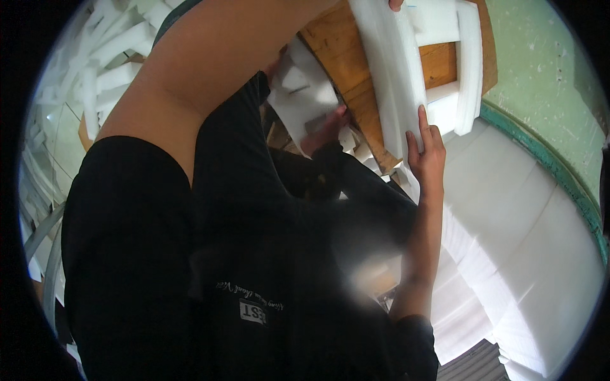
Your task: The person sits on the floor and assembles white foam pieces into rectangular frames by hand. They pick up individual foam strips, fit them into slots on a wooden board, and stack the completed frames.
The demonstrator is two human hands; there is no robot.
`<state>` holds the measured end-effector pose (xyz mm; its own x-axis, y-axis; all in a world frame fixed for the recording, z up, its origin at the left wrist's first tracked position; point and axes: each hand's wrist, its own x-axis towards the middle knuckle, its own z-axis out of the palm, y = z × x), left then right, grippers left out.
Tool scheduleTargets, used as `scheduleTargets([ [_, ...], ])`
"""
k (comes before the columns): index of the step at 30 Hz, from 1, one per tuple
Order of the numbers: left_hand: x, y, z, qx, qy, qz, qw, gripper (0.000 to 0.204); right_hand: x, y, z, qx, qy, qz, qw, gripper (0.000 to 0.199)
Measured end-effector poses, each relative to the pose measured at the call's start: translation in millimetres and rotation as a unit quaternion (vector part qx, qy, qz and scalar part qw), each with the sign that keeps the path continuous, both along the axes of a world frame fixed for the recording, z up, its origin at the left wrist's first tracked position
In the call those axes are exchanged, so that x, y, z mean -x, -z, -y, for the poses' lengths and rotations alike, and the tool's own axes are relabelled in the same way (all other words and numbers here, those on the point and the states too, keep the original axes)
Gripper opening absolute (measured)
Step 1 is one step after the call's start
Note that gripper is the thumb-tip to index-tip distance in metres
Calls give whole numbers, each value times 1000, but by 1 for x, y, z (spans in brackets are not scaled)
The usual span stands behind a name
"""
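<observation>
A white foam frame (394, 70) lies on a round wooden tabletop (340, 57) at the top of the view. My right hand (426, 155) rests flat against the frame's near end, fingers straight and pointing up. My left arm reaches from the lower left across to the top edge. Only a fingertip of my left hand (395, 4) shows there, touching the frame's top. Below the table, another person's hand (325, 132) in a dark sleeve holds a smaller white foam piece (298, 95). Black clothing fills the lower middle.
A thick stack of white foam sheets (527, 247) lies at the right, beside a green wall (546, 57) with a teal edge. Several loose white foam strips (95, 70) are piled at the upper left. A metal bar (41, 232) runs along the left edge.
</observation>
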<state>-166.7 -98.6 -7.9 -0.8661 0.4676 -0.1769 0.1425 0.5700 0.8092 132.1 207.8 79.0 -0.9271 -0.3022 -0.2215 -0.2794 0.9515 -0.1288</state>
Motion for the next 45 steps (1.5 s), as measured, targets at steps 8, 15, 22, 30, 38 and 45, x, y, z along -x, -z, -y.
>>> scheduleTargets([
  [8,0,3,-2,6,17,9,1000,61,3,19,-7,7,-17,-17,1000,74],
  [15,-1,9,-1,9,23,18,1000,59,7,24,-8,1,-10,-5,1000,75],
  [22,-1,11,0,11,30,26,999,57,6,33,-10,16,-20,-29,999,74],
  [30,0,14,-4,15,42,33,998,55,6,41,-15,14,-32,-46,998,72],
  [38,1,13,-7,25,58,39,997,53,4,51,-19,52,-28,-74,996,71],
  [45,8,13,-13,42,82,47,995,51,4,60,-25,71,-17,-83,994,71],
])
